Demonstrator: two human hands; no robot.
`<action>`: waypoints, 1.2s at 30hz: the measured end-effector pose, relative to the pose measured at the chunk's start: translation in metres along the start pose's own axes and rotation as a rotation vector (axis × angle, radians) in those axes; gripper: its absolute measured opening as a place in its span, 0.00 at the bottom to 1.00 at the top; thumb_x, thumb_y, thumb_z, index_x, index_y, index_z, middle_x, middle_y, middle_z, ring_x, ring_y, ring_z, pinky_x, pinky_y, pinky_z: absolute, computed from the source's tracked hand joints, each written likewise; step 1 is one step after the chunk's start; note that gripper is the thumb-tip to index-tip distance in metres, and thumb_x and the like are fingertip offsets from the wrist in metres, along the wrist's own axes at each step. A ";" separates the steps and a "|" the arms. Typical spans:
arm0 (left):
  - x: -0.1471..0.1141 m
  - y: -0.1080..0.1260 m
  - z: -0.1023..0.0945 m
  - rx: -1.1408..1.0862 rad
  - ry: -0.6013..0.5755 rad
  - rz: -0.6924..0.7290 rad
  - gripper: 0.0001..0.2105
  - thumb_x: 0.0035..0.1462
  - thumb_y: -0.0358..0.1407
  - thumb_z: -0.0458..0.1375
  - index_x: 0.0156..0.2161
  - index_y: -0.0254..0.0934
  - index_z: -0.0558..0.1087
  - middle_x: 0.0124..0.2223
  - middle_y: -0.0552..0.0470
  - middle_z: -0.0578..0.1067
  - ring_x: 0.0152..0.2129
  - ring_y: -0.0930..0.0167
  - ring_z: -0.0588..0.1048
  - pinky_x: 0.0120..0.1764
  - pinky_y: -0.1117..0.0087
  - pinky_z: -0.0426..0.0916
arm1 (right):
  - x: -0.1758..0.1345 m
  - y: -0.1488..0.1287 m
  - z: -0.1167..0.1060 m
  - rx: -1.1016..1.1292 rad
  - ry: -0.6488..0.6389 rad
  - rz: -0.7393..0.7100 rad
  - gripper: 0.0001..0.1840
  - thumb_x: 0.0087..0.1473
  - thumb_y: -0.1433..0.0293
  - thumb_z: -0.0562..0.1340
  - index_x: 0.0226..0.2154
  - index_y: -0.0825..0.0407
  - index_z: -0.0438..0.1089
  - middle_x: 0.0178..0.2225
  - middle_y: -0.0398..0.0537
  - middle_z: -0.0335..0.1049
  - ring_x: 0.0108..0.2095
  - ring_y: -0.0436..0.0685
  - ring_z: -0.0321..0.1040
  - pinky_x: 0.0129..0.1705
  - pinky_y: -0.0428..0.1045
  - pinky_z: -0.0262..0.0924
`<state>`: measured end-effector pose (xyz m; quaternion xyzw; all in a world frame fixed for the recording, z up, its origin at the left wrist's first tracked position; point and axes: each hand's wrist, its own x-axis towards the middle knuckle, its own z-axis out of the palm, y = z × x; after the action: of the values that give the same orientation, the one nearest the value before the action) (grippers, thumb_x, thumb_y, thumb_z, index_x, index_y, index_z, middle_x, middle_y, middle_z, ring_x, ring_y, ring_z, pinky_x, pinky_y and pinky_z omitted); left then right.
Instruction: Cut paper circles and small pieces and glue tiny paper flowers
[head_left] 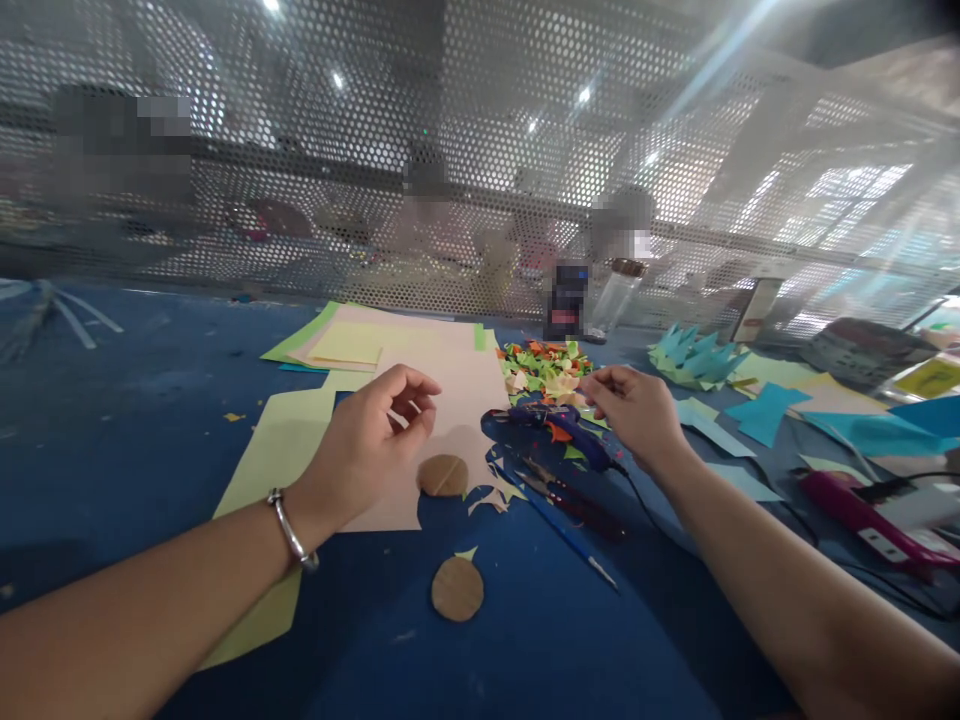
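My left hand (382, 430) hovers over a large pale pink sheet (465, 370), its fingers loosely bent, apart from the thumb and holding nothing. Below it, a brown cardboard disc (442, 475) with a crease lies at the sheet's lower edge. Another cardboard disc (457, 590) sits nearer me, a small pale green paper point showing behind its top. At the right rim of a pile of cut paper scraps (544, 365), my right hand (637, 410) has thumb and fingers pinched together; whatever is between them is too small to tell. A blue glue gun (559, 425) rests between my hands.
A blue brush (562, 535) and dark red-handled scissors (577, 500) lie below the glue gun. Yellow-green sheets (292, 420) are at left. On the right are a blue paper fringe (694, 355), cut blue pieces (765, 410) and a magenta power strip (870, 520). Perforated metal screens the back.
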<state>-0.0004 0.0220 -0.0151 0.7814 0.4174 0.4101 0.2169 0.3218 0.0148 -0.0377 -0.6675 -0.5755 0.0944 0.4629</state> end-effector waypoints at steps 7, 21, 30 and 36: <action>0.013 -0.022 -0.011 0.170 -0.242 -0.040 0.08 0.60 0.37 0.56 0.39 0.39 0.76 0.39 0.49 0.80 0.35 0.67 0.77 0.38 0.66 0.69 | -0.017 -0.019 0.004 0.031 -0.101 -0.072 0.12 0.54 0.63 0.62 0.37 0.53 0.75 0.28 0.47 0.75 0.24 0.53 0.70 0.29 0.49 0.64; 0.017 -0.024 -0.030 0.455 -0.219 0.096 0.18 0.61 0.44 0.55 0.52 0.37 0.75 0.50 0.45 0.77 0.45 0.62 0.74 0.48 0.63 0.66 | -0.057 -0.062 0.003 -0.139 -0.273 -0.353 0.13 0.62 0.60 0.59 0.33 0.50 0.74 0.26 0.44 0.72 0.24 0.51 0.61 0.25 0.46 0.55; 0.028 -0.039 -0.058 0.813 -0.433 -0.248 0.25 0.53 0.62 0.52 0.32 0.40 0.75 0.35 0.46 0.80 0.31 0.59 0.76 0.30 0.65 0.60 | -0.064 -0.064 0.002 -0.140 -0.290 -0.426 0.08 0.61 0.66 0.60 0.37 0.49 0.74 0.33 0.45 0.76 0.28 0.51 0.66 0.29 0.46 0.59; 0.023 -0.040 -0.058 0.801 -0.418 -0.259 0.32 0.44 0.68 0.56 0.35 0.39 0.74 0.39 0.40 0.79 0.34 0.56 0.76 0.30 0.65 0.60 | -0.059 -0.064 -0.005 -0.200 -0.355 -0.364 0.08 0.60 0.65 0.60 0.32 0.49 0.73 0.27 0.42 0.73 0.24 0.51 0.65 0.27 0.46 0.58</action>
<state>-0.0596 0.0634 0.0010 0.8108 0.5843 0.0199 0.0270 0.2627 -0.0436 -0.0126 -0.5684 -0.7647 0.0681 0.2958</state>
